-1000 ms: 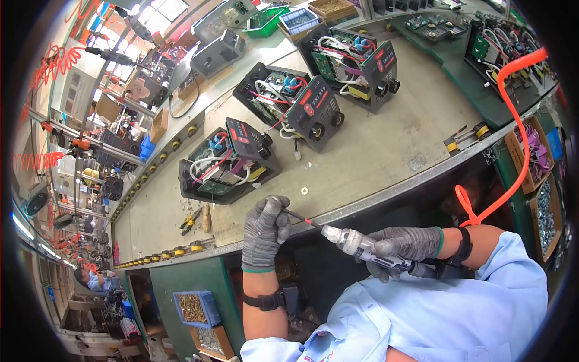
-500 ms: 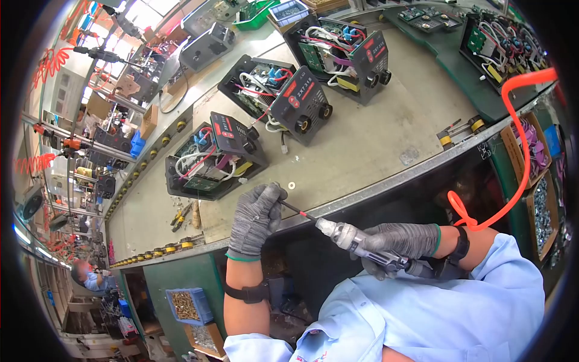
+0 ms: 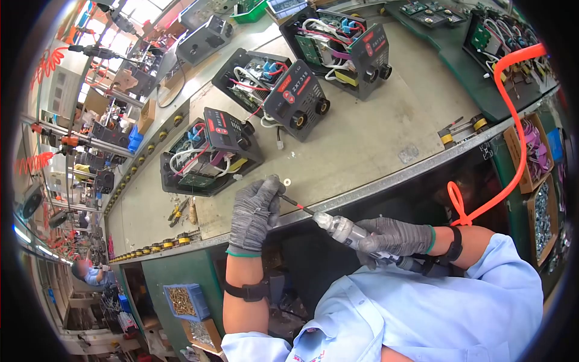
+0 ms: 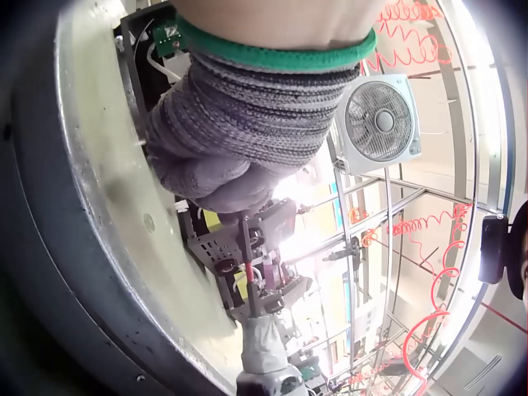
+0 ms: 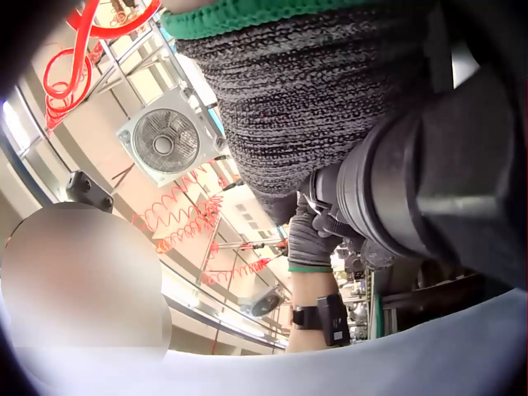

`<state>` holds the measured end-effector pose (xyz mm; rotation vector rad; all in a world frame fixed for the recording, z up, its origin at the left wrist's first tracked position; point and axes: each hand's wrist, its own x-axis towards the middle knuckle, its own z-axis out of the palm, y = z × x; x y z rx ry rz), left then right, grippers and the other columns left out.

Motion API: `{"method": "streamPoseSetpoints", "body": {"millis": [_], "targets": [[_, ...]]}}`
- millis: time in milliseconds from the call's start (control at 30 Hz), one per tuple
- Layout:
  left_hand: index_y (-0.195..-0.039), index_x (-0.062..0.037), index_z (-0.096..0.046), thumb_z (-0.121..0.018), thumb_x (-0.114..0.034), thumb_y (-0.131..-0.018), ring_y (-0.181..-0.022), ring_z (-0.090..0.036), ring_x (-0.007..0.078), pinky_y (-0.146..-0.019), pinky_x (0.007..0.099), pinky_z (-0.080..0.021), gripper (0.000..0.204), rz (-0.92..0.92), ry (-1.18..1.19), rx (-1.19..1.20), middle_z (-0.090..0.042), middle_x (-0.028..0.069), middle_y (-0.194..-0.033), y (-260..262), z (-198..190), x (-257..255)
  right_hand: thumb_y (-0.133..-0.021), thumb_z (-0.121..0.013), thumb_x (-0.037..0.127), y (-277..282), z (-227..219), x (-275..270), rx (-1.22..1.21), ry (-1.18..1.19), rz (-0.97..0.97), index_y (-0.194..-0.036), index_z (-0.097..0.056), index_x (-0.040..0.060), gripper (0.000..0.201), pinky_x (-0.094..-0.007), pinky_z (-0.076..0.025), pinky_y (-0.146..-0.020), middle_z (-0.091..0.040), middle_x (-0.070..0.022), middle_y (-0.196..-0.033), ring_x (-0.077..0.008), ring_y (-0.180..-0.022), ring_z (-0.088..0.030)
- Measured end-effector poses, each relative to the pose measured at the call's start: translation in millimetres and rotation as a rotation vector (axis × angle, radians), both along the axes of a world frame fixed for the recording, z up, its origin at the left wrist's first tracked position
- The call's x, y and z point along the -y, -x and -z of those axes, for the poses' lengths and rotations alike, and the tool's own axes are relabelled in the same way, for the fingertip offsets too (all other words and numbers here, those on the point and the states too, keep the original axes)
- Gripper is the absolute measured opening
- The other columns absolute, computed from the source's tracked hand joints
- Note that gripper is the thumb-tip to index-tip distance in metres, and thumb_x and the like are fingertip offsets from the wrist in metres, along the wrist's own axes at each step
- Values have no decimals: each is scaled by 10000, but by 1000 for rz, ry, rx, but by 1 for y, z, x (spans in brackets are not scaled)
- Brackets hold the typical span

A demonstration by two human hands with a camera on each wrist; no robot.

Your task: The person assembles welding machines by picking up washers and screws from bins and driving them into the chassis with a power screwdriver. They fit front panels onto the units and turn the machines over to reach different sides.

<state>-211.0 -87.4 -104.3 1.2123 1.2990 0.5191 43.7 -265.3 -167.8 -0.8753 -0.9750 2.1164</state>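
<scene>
In a grey knit glove with green cuff, my right hand [image 3: 395, 237] grips a power screwdriver [image 3: 345, 231] whose nose is wrapped in whitish material. Its long dark bit [image 3: 306, 210], marked with a red band, points left and up. My left hand [image 3: 252, 216], gloved alike, curls its fingers and pinches the bit's tip, hiding it. The left wrist view shows the bit [image 4: 250, 257] running from the wrapped nose [image 4: 264, 346] up into the curled fingers. Beyond the left hand stands the nearest open-sided welding machine [image 3: 211, 154], with wiring exposed. A small pale washer [image 3: 287, 182] lies beside the left fingertips.
Two more open machines, the middle one [image 3: 295, 99] and a farther one [image 3: 362, 54], stand on the bench [image 3: 386, 136]. Pliers [image 3: 177, 212] lie at left. An orange hose [image 3: 512, 114] loops at right, near boxes of parts [image 3: 541, 214]. A blue bin [image 3: 188, 301] hangs below the edge.
The head view has shifted, sliding the bench scene left and up. Both hands and the screwdriver have moved slightly, the left fingertips now nearer the washer. The grip on bit and screwdriver stays.
</scene>
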Motion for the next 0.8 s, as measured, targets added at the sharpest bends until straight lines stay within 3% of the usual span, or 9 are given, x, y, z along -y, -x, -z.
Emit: {"method": "streamPoseSetpoints", "body": {"millis": [100,167,200,267,300,333,433,533,800], "targets": [[-1018,24,-702,-697,-391,-1014,-460,-515,76,-402,212,-358,414,65,35,208,-603,17,-650,0,-1,-3,-909,-726,585,-3,-5,2,-97,37,34,-1153,-587,40,614,-286,-569,-646,-690,-86,-850,-150,-756,-705],[-1072,17,-734,-689,-383,-999,-539,-613,135,-476,257,-459,409,26,-266,-168,-686,91,-719,2,9,-15,-902,-723,605,-11,-4,1,-86,42,65,-1154,-584,42,633,-291,-574,-630,-692,-92,-852,-158,-749,-710],[-1072,17,-734,-689,-383,-999,-539,-613,135,-476,257,-459,409,28,-267,-163,-686,91,-719,2,19,-21,-894,-720,625,-16,-2,1,-75,49,92,-1155,-581,43,652,-296,-579,-614,-693,-99,-853,-167,-742,-714],[-1098,2,-750,-725,-363,-924,-626,-689,247,-597,358,-545,405,474,-779,-676,-739,159,-821,7,37,-28,-899,-719,617,-23,2,4,-47,58,114,-1158,-576,44,645,-307,-588,-588,-693,-106,-852,-177,-727,-715],[-998,-11,-772,-748,-353,-837,-695,-712,353,-721,450,-568,379,532,-899,-757,-738,196,-837,-3,31,-26,-900,-717,617,-25,1,5,-24,65,111,-1159,-574,44,645,-308,-592,-589,-693,-106,-850,-177,-723,-714],[-998,-11,-772,-748,-353,-837,-695,-712,353,-721,450,-568,379,529,-901,-755,-738,196,-837,-11,32,-29,-902,-714,617,-27,-1,6,1,73,109,-1159,-573,44,644,-309,-596,-590,-692,-107,-848,-176,-719,-712],[-823,-47,-788,-683,-327,-834,-779,-716,398,-761,477,-572,299,771,-871,-1076,-721,210,-793,-31,32,-46,-897,-708,639,-28,-4,12,25,61,108,-1161,-572,38,671,-299,-580,-568,-691,-108,-827,-166,-691,-703],[-831,-36,-781,-663,-316,-835,-797,-722,401,-769,486,-576,304,894,-831,-1198,-721,214,-796,-43,26,-53,-872,-713,685,-24,-5,17,21,54,117,-1164,-575,33,729,-287,-568,-567,-693,-104,-812,-151,-666,-693],[-847,-31,-798,-659,-348,-843,-792,-731,387,-798,468,-586,346,933,-801,-1193,-732,214,-778,-42,21,-67,-864,-724,687,-20,-10,22,53,80,140,-1172,-583,38,732,-271,-570,-585,-696,-95,-826,-144,-699,-705]]}}
